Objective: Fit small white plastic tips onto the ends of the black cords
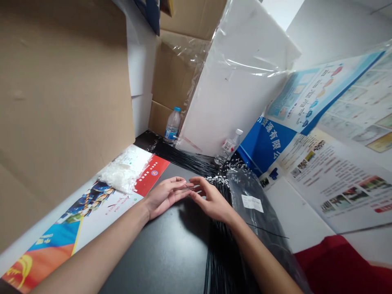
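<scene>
Over the dark tabletop [153, 261], my two hands meet fingertip to fingertip. My left hand [165, 197] is palm up, its thumb and fingers closed on a thin dark wire [189, 188]. My right hand [212, 200] comes from the other side, its curled thumb and fingers closing around the wire's other end. The tips are too small to make out. Under and beside my right hand lies a thick bundle of black wires [216, 261] with small white ends. Part of this bundle is hidden by my right forearm.
Left are a bag of small white pieces [124, 167] and a printed poster [101, 208]. Behind stand two bottles, one blue-capped [172, 127], one white-capped [229, 146], beside more black wires [190, 159]. A clear plastic bag [266, 228] lies right. Cardboard [64, 106] rises at left.
</scene>
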Tool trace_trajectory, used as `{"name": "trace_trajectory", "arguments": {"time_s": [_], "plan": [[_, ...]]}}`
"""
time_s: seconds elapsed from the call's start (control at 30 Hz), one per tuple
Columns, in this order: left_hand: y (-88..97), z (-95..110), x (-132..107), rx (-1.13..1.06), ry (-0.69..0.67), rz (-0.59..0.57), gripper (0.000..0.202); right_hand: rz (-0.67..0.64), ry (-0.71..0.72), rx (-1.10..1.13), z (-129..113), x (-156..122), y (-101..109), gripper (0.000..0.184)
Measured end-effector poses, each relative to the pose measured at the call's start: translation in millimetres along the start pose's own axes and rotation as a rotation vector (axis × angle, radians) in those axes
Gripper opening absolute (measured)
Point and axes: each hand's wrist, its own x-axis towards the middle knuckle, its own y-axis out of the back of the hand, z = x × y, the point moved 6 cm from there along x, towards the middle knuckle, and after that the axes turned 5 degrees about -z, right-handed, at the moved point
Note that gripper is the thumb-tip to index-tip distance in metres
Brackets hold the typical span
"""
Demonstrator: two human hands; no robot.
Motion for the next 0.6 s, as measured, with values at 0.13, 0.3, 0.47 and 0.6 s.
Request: {"name": "trace_trajectory", "arguments": {"time_s": [0.13, 0.3, 0.47, 0.6], "plan": [[-7.1, 4.3, -2.0, -0.037, -0.019, -0.068, 0.012, 0.023, -0.089, 0.245, 1.1, 10.1, -1.5, 0.028], [-14.7, 4.3, -3.2, -0.070, -0.027, -0.137, 0.009, 0.128, -0.036, -0.110, -10.0, 9.6, 13.2, 0.026], [-7.3, 8.0, -1.2, -0.004, -0.085, -0.073, 0.009, 0.269, 0.014, -0.274, -17.8, 2.4, 25.5, 0.026], [3.1, 10.9, 0.9, 0.190, -0.152, 0.034, 0.014, 0.282, -0.005, -0.170, -18.2, 1.1, 22.2, 0.026]]}}
